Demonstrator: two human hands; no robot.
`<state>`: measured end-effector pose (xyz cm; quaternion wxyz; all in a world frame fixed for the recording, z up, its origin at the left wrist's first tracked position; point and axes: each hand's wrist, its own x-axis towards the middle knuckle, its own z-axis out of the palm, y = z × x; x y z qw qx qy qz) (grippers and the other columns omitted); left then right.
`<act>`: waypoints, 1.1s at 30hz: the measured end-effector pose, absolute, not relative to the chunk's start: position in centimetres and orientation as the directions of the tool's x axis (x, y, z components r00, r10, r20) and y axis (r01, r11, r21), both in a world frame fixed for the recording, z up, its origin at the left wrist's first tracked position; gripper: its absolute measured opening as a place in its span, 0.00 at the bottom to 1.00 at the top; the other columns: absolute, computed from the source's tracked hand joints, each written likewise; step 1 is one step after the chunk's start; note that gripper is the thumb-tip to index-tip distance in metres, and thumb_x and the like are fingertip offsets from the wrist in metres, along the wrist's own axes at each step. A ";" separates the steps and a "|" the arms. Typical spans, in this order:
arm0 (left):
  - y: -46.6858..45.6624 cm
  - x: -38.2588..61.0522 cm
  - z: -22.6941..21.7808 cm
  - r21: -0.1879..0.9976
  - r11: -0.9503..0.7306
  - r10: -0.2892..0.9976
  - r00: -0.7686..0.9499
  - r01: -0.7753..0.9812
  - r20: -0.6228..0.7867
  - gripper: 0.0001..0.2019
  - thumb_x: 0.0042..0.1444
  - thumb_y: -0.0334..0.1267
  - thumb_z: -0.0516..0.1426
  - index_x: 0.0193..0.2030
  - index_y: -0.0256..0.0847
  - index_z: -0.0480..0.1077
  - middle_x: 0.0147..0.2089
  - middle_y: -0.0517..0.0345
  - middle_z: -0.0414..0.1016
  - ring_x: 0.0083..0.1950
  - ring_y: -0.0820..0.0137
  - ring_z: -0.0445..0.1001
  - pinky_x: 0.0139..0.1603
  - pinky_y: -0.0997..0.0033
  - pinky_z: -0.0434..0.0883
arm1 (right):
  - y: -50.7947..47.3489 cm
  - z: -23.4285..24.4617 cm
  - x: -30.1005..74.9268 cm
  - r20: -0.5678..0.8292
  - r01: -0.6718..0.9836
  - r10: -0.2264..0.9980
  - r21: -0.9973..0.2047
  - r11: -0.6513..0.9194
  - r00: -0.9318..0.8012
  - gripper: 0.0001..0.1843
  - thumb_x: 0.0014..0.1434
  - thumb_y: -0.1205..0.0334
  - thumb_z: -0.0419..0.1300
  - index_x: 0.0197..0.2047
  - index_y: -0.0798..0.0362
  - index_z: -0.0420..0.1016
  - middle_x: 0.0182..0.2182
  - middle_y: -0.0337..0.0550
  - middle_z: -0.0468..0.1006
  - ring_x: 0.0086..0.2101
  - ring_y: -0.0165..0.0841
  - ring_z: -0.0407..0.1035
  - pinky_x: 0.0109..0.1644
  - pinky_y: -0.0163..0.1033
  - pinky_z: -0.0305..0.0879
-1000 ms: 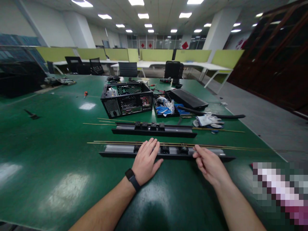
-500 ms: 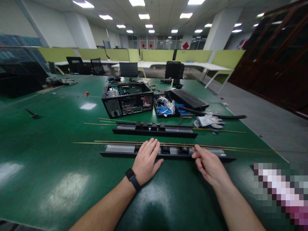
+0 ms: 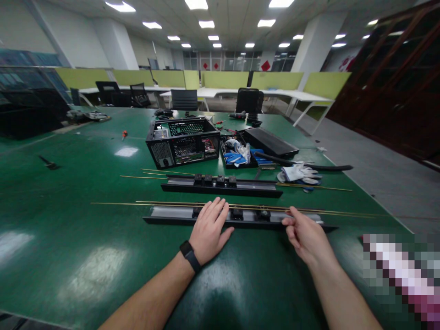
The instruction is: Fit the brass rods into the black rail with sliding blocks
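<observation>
Several thin brass-coloured rods [image 3: 117,203] run lengthwise over a long dark channel [image 3: 175,220] with a pale inside. Small black blocks [image 3: 237,213] sit along this channel. My left hand [image 3: 210,224] lies flat across the rods and channel left of the middle, fingers stretched out; it covers part of them. Farther right, my right hand [image 3: 305,233] has its thumb and index finger pinched at a rod, the other fingers curled. Behind it lies a second dark channel [image 3: 220,189] with black blocks and brass rods.
An open black computer case [image 3: 182,142] stands behind the channels. Right of it are a tray with gloves [image 3: 237,153], a black panel [image 3: 270,141], a black tube [image 3: 319,167] and a white glove [image 3: 299,173]. A small orange-handled tool [image 3: 124,134] lies left.
My right hand has slid a little to the right along the rods. One rod's left end now reaches farther left. My left hand has stayed in place.
</observation>
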<state>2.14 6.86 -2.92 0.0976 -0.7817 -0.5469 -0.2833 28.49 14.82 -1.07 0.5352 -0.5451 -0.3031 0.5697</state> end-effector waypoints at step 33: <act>6.8 2.2 -2.8 0.160 -0.378 0.803 0.237 0.912 0.546 0.31 0.62 0.41 0.56 0.70 0.35 0.54 0.69 0.42 0.61 0.73 0.56 0.55 0.71 0.48 0.57 | 14.2 -0.7 27.6 -0.309 -0.237 0.951 -0.925 -0.298 0.010 0.15 0.56 0.54 0.67 0.37 0.56 0.71 0.23 0.41 0.75 0.11 0.21 0.54 0.07 0.24 0.42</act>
